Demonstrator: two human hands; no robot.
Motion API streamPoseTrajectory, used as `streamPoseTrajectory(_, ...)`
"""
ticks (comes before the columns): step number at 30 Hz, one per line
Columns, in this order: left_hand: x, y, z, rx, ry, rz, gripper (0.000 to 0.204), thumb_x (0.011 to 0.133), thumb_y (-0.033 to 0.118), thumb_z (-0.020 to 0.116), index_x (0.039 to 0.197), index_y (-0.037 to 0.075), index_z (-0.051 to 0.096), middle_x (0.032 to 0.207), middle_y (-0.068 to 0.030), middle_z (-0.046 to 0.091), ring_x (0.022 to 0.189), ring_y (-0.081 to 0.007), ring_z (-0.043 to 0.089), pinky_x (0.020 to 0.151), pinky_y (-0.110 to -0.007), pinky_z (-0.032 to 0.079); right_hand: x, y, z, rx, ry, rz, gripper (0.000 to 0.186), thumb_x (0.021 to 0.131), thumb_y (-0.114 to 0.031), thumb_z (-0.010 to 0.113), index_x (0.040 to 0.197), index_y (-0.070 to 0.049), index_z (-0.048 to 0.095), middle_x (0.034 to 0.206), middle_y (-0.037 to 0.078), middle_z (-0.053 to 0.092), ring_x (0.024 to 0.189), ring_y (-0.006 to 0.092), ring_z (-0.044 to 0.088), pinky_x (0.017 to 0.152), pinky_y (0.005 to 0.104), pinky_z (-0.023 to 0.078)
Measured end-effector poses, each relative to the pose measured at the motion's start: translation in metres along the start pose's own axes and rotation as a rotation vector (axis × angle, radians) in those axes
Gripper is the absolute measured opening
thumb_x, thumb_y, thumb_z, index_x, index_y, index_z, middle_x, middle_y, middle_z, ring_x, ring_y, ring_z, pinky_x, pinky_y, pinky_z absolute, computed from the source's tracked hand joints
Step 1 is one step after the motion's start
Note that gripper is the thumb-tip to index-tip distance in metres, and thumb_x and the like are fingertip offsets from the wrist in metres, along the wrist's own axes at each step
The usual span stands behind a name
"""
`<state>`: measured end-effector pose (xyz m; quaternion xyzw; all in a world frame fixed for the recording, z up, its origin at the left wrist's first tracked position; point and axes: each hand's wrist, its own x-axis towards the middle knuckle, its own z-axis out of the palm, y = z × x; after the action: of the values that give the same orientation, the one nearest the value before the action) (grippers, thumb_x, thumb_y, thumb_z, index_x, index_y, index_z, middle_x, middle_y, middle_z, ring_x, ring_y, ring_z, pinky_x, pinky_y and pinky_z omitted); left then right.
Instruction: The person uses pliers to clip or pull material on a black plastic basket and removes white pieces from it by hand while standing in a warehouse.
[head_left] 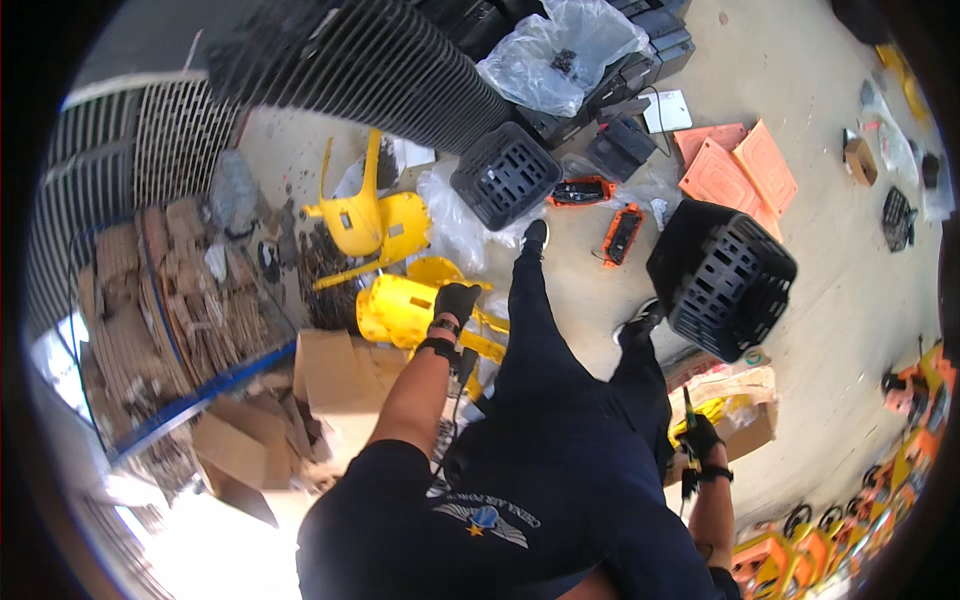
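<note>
My left hand (457,303), in a black glove, is closed at the edge of a yellow plastic shell (392,310) beside my left leg. The fingertips are partly hidden. My right hand (700,437), also gloved in black, is wrapped round a slim green-and-black tool (689,405) held upright; its exact kind is too small to make out. Below that hand sits an open cardboard box (750,432) with yellow parts (712,410) inside. Another yellow plastic part (352,222) with long arms lies on the floor ahead to the left.
A black slotted basket (735,285) stands by my right foot, another black crate (505,178) ahead. Two orange-and-black units (622,235) and orange panels (735,170) lie on the floor. Stacked black crates (390,75) rise ahead; flattened cardboard (170,290) is piled left. Orange-yellow ride-on vehicles (810,555) line the right.
</note>
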<state>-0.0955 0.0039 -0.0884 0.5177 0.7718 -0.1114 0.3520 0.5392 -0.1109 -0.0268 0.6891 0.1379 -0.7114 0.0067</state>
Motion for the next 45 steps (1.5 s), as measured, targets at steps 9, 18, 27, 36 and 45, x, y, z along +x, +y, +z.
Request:
streamPoseTrajectory(9,0.233,-0.135,0.086,-0.326,-0.141,-0.310,0.048,0.086,0.044,0.061,0.068,0.000,0.061,0.060,-0.0084,0.059,0.049,-0.0193,0.059,0.046,-0.032,0.048,-0.122,0.086,0.208,0.021,0.177,0.712,0.019,0.087,-0.021,0.060,0.100,-0.008,0.055,0.075,0.005,0.057,0.069,0.0191,0.058,0.061,0.0351,0.048)
streamPoseTrajectory(18,0.311,-0.158,0.100,-0.825,-0.329,-0.708,0.040,0.086,0.040,0.063,0.093,0.001,0.065,0.090,-0.0152,0.067,0.069,-0.0246,0.066,0.061,-0.034,0.053,-0.114,0.012,0.322,0.515,0.265,0.836,0.029,0.091,-0.026,0.057,0.114,-0.008,0.056,0.092,0.005,0.062,0.083,0.0190,0.060,0.072,0.0344,0.050)
streamPoseTrajectory(27,0.218,-0.083,0.054,-0.771,-0.478,-0.216,0.021,0.080,0.024,0.062,0.083,0.005,0.070,0.073,-0.0055,0.069,0.066,-0.0202,0.066,0.059,-0.036,0.053,-0.123,0.022,0.368,0.440,0.289,0.749,0.043,0.095,-0.042,0.045,0.116,-0.009,0.061,0.106,0.003,0.064,0.087,0.0173,0.059,0.076,0.0344,0.049)
streamPoseTrajectory(36,0.117,0.143,-0.009,-0.525,-0.812,0.341,0.019,0.078,0.023,0.064,0.080,0.005,0.069,0.070,-0.0058,0.067,0.064,-0.0209,0.065,0.059,-0.036,0.052,-0.090,0.082,0.440,-0.053,0.144,0.369,0.027,0.074,-0.023,0.063,0.092,-0.004,0.069,0.086,0.016,0.069,0.078,0.0282,0.066,0.070,0.0396,0.051)
streamPoseTrajectory(45,-0.088,0.336,-0.016,-0.244,-0.969,1.005,0.017,0.075,0.022,0.065,0.077,0.006,0.068,0.068,-0.0062,0.066,0.062,-0.0215,0.063,0.059,-0.036,0.051,-0.069,0.118,0.384,0.591,0.584,0.024,0.034,0.072,-0.026,0.067,0.100,-0.007,0.063,0.081,0.011,0.065,0.060,0.0226,0.061,0.054,0.0383,0.050)
